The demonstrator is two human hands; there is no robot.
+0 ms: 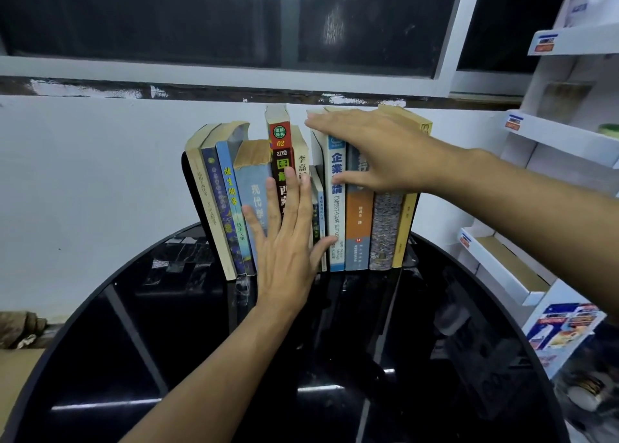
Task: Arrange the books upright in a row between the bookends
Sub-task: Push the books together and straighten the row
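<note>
- Note row of books (336, 215) standing on black round table (167, 342), spines forward, leftmost few tilted against black bookend (191, 188).
- Presses left hand (284, 241) flat on middle spines, fingers straight, slightly apart.
- Lays right hand (378, 151) over tops of right-side books, fingers straight and together, thumb spread onto blue-and-white spine.

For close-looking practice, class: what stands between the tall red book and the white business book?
Head view: a cream book, short thin books and a slim white book, partly behind the left hand.
</note>
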